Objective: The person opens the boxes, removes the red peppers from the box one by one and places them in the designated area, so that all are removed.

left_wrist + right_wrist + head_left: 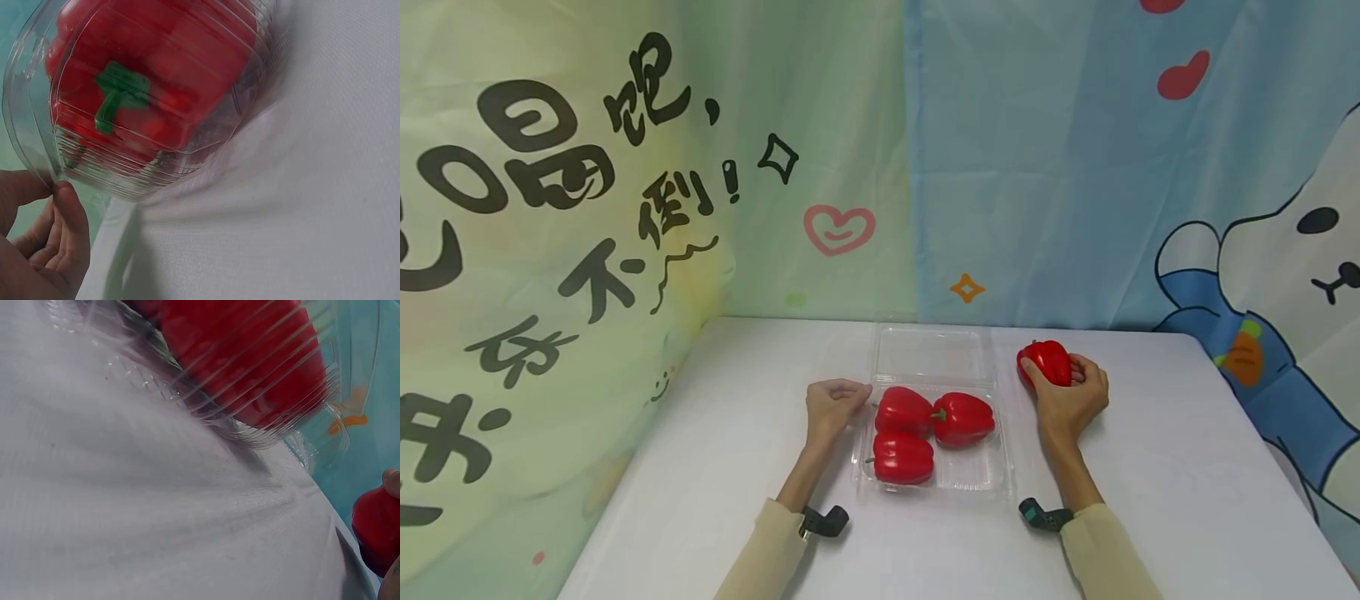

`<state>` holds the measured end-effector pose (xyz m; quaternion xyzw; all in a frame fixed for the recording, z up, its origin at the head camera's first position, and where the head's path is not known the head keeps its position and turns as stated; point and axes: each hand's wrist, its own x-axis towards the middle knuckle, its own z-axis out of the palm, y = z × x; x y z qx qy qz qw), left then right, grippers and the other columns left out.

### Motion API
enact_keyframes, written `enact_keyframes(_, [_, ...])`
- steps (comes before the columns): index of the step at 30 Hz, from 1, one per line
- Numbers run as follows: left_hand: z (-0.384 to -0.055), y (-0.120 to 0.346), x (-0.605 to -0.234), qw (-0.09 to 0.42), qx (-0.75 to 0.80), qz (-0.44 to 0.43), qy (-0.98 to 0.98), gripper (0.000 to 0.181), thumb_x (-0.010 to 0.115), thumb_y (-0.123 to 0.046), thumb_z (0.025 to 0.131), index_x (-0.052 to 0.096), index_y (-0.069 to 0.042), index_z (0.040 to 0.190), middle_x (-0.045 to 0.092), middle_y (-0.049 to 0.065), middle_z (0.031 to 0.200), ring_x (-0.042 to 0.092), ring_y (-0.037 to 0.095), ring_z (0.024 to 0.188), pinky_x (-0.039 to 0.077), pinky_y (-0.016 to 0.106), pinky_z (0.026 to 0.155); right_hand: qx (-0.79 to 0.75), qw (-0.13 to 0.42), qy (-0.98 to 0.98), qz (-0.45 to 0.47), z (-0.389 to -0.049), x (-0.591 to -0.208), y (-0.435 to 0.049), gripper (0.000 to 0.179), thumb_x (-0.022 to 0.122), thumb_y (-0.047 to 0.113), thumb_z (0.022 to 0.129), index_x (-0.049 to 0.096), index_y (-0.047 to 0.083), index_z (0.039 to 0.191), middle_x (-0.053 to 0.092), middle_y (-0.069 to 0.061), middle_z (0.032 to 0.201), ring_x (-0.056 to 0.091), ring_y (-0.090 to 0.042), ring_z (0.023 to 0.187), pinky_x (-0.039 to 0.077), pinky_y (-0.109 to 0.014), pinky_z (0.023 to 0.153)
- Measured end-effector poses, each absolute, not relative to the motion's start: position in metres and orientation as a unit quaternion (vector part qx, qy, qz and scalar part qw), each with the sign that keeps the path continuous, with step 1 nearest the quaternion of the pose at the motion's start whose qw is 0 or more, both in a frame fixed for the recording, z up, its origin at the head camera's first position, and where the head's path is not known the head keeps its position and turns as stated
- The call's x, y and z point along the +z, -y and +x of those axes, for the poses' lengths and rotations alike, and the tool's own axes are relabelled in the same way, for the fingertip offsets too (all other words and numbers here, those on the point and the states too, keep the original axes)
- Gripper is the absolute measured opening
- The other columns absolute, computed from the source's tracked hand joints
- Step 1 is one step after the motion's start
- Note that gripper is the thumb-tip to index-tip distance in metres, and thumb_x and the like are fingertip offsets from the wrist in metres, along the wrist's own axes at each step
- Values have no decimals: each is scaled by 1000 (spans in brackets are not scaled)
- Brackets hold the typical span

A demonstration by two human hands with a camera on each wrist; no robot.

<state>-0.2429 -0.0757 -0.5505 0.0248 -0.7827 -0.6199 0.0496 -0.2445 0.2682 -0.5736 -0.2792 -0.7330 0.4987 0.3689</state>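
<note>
A clear plastic clamshell box (973,473) lies on the table with its lid (934,357) folded back. Three red bell peppers sit inside: one at the back left (904,410), one at the right (964,419) and one at the front left (902,457). My left hand (835,406) pinches the box's left rim (39,147) between thumb and finger. To the right of the box, my right hand (1070,400) grips another red bell pepper (1047,360), thumb on its near left side. Only part of that pepper (378,528) shows in the right wrist view.
The white table (760,358) runs back to a printed curtain (1030,167) hanging behind and along its sides. Each wrist carries a small dark camera, one on the left wrist (826,522) and one on the right wrist (1043,515).
</note>
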Motion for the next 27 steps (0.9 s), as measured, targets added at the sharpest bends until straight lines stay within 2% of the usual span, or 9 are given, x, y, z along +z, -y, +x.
enact_keyframes(11, [-242,76,-548,43,-617,29,786,19,84,-16,95,82,3,94,82,19,84,76,15,69,60,25,64,511,351,730,-290,-251,-574,-265,71,92,33,89,59,13,149,61,-8,151,53,-21,141,54,-53,117])
enact_keyframes(27, [-242,76,-549,46,-614,29,787,20,84,-16,95,82,3,94,82,19,84,77,18,70,60,25,64,512,359,722,-298,-263,-577,-263,70,93,31,88,59,13,147,61,-8,151,53,-21,141,54,-52,118])
